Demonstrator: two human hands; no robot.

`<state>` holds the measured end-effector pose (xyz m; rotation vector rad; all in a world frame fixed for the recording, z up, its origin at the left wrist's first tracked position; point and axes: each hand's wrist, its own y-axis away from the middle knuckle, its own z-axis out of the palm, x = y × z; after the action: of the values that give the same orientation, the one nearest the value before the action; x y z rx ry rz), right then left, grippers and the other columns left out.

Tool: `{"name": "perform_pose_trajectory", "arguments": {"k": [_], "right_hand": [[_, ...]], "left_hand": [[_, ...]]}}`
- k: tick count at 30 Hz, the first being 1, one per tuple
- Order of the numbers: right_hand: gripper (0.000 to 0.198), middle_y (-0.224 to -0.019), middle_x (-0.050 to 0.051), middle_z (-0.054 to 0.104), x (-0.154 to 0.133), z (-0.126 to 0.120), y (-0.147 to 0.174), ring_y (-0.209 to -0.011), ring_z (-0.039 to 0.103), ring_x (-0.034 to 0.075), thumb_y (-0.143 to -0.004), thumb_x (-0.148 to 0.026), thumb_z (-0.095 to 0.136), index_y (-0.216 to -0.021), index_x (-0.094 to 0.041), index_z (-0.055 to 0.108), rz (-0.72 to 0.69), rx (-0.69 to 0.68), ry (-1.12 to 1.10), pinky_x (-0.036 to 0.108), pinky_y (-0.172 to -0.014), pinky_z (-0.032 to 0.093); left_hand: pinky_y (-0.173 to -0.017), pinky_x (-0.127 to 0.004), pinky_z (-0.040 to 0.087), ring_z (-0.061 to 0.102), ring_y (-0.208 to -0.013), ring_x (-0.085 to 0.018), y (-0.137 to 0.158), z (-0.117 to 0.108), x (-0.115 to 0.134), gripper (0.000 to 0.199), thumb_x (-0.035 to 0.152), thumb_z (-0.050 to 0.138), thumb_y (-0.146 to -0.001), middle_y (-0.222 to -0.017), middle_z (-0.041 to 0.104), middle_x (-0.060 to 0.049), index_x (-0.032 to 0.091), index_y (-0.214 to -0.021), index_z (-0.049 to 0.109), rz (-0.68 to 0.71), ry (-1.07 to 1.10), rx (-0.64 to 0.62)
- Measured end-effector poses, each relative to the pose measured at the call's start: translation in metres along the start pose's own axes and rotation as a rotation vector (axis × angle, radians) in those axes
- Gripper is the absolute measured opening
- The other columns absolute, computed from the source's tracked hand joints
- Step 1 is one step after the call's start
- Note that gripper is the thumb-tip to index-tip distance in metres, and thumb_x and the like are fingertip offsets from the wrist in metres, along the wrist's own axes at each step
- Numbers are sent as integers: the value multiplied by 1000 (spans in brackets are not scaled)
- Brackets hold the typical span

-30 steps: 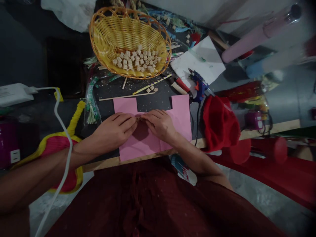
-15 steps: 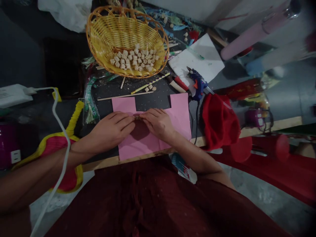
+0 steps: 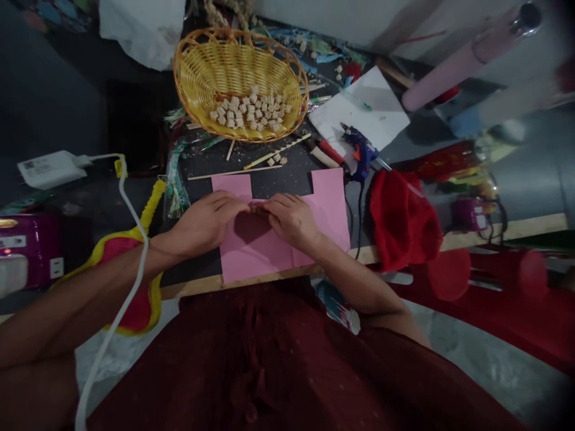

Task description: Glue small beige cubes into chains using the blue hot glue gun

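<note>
My left hand (image 3: 213, 218) and my right hand (image 3: 293, 222) meet over a pink sheet of paper (image 3: 265, 254) with cut-out corners. Between their pinched fingertips is a small straw-coloured piece (image 3: 257, 209), mostly hidden by the fingers, so its exact kind cannot be made out. Both hands are closed on it, one from each side. Just beyond the paper lie a thin stick (image 3: 233, 173), a yellow patterned stick (image 3: 276, 151) and a few small beige folded pieces (image 3: 277, 160).
A yellow wicker basket (image 3: 215, 66) holds many similar beige pieces. Right of it are a white sheet (image 3: 381, 99), red-handled pliers (image 3: 330, 152), a blue glue gun (image 3: 362, 152) and red cloth (image 3: 399, 221). A white cable (image 3: 141, 269) crosses over my left forearm.
The view has shifted slightly, so the left-side things appear further right. My left fingers have changed their bend a little around the small piece; both hands stay over the pink paper.
</note>
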<state>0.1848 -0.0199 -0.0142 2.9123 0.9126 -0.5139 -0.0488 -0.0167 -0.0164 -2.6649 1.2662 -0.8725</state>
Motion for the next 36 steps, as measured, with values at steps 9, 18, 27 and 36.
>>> {"name": "perform_pose_trajectory", "arguments": {"k": [9, 18, 27, 36], "right_hand": [[20, -97, 6, 69, -2, -2, -1, -89, 58, 20, -90, -15, 50, -98, -18, 68, 15, -15, -12, 32, -75, 36], [20, -97, 6, 68, -2, -3, -1, -88, 57, 19, -91, -15, 49, -99, -18, 68, 9, -4, 10, 33, -73, 36], [20, -98, 6, 71, 0, -1, 0, -89, 60, 20, -92, -19, 52, -103, -19, 69, 9, 39, -31, 32, -76, 38], [23, -101, 6, 72, 2, 5, 2, -90, 61, 19, -94, -22, 51, -107, -20, 69, 1, 60, -52, 34, -77, 37]], "left_hand": [[-97, -34, 48, 60, -102, -17, -1, -7, -5, 37, 1, 40, -85, -107, 70, -5, 18, -110, 62, -1, -72, -2], [-95, -39, 47, 54, -113, -24, -2, -13, 13, 38, 11, 46, -92, -115, 66, -9, 17, -128, 56, 103, -304, -163], [-93, -42, 46, 52, -112, -26, -3, -12, 15, 32, 10, 49, -91, -117, 65, -9, 17, -119, 62, 139, -335, -181], [-92, -44, 48, 55, -109, -27, -2, -10, 15, 29, 14, 48, -93, -117, 66, -9, 16, -117, 63, 178, -409, -148]]}}
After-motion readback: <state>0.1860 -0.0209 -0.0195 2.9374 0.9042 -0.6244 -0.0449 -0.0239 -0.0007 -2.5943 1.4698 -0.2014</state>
